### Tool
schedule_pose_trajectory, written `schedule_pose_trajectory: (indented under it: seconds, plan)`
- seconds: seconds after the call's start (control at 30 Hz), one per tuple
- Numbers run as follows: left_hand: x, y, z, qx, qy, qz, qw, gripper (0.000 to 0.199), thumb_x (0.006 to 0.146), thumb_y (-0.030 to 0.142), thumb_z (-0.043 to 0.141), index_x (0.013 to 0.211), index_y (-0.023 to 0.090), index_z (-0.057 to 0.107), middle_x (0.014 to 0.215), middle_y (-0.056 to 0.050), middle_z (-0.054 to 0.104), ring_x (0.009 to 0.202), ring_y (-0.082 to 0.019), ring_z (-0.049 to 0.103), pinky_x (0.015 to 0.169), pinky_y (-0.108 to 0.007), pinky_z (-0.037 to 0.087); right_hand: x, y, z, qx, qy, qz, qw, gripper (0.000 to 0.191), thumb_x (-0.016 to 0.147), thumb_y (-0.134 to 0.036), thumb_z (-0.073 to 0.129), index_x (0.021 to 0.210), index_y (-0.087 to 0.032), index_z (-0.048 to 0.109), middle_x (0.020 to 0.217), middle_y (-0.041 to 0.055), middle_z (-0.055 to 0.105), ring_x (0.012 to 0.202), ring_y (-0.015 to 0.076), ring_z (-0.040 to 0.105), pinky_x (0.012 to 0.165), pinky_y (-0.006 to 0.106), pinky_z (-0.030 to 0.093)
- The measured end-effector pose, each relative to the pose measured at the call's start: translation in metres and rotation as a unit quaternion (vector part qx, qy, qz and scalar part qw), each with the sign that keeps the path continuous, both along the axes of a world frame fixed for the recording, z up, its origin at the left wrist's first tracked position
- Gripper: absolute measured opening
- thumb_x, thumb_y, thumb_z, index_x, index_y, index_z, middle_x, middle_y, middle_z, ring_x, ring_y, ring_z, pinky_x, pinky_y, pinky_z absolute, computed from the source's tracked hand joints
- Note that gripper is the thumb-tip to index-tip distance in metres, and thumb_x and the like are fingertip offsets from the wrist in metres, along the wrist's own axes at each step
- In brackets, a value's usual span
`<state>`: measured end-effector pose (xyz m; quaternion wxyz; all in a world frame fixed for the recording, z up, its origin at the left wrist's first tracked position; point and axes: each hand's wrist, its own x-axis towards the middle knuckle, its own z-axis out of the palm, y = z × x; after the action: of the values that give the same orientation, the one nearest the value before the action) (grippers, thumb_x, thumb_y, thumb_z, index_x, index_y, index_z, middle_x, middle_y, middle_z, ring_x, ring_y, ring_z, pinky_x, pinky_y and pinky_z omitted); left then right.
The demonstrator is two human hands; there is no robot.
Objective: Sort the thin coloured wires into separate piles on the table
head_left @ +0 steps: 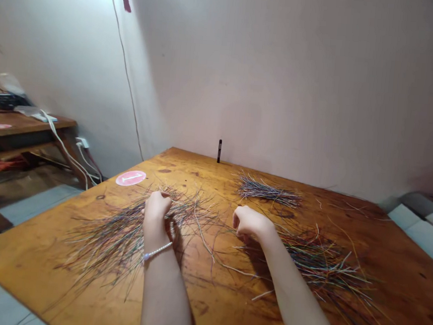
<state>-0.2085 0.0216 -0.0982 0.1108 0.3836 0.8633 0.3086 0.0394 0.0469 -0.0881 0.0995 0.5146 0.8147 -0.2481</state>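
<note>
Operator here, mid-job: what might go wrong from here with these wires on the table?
The left hand is pinching into a loose pile of thin coloured wires, so a tug could drag tangled strands along. The pearl bracelet sits close to those strands and might snag them. Stray wires near the right hand could get mixed into the tidier wire bundle.

A pale wall (284, 77) backs the wooden table (399, 284), with a side table (26, 128) at left.

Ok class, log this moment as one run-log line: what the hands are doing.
left hand: closed in pile of thin coloured wires | right hand: closed, beside second wire pile | surface: wooden table
</note>
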Motion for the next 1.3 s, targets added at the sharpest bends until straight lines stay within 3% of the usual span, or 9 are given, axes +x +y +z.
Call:
schedule_pose_trajectory:
  seconds: [0.17,0.4,0.73,1.03,1.17,1.3]
  plan:
    - [0.005,0.001,0.004,-0.008,0.004,0.01,1.0,0.019,0.069,0.014,0.056,0.084,0.018,0.067,0.097,-0.017,0.071,0.103,-0.039,0.061,0.09,-0.056,0.039,0.001,0.005,-0.004,-0.011,-0.047,-0.01,0.999,0.019,0.089,-0.029,0.057,0.098,-0.014,0.062,0.094,0.0039,0.066,0.078,0.0137,0.064,0.069,0.03,0.054]
    - [0.004,0.004,0.01,-0.013,0.004,-0.043,0.999,0.026,0.073,0.018,0.055,0.096,0.016,0.067,0.111,-0.017,0.068,0.109,-0.032,0.06,0.089,-0.04,0.045,0.001,0.016,-0.012,0.04,-0.045,-0.024,0.998,0.026,0.089,-0.03,0.056,0.111,-0.017,0.058,0.114,0.0076,0.06,0.097,0.0195,0.061,0.082,0.039,0.052]
    - [0.006,-0.012,0.03,0.012,-0.025,-0.168,0.985,0.044,0.08,0.038,0.047,0.112,0.011,0.061,0.095,-0.014,0.072,0.088,-0.026,0.068,0.071,-0.029,0.051,-0.01,0.024,-0.033,0.078,0.051,-0.009,0.996,0.034,0.089,-0.031,0.055,0.12,-0.017,0.052,0.119,0.0085,0.057,0.101,0.0215,0.059,0.084,0.043,0.051]
    - [0.012,-0.017,0.034,0.003,-0.095,-0.198,0.976,0.046,0.075,0.044,0.052,0.102,0.009,0.061,0.09,-0.016,0.071,0.083,-0.027,0.068,0.068,-0.031,0.05,-0.011,0.029,-0.045,0.037,0.05,0.018,0.998,0.024,0.089,-0.03,0.055,0.109,-0.016,0.058,0.107,0.0064,0.062,0.09,0.0173,0.062,0.077,0.036,0.053]
    - [0.017,-0.017,0.04,0.001,-0.092,-0.189,0.978,0.038,0.071,0.043,0.055,0.09,0.011,0.065,0.082,-0.013,0.072,0.076,-0.025,0.067,0.059,-0.029,0.046,-0.006,0.032,-0.042,0.066,0.079,0.011,0.995,0.023,0.089,-0.03,0.056,0.107,-0.016,0.059,0.106,0.0061,0.063,0.09,0.0172,0.063,0.077,0.036,0.053]
    - [0.026,-0.016,0.045,-0.022,-0.046,-0.226,0.973,0.027,0.069,0.038,0.056,0.068,0.014,0.066,0.067,-0.007,0.07,0.071,-0.022,0.065,0.058,-0.026,0.042,0.004,0.039,-0.031,0.124,0.136,0.001,0.983,0.016,0.088,-0.027,0.058,0.096,-0.014,0.063,0.1,0.0049,0.065,0.09,0.0169,0.063,0.08,0.037,0.052]
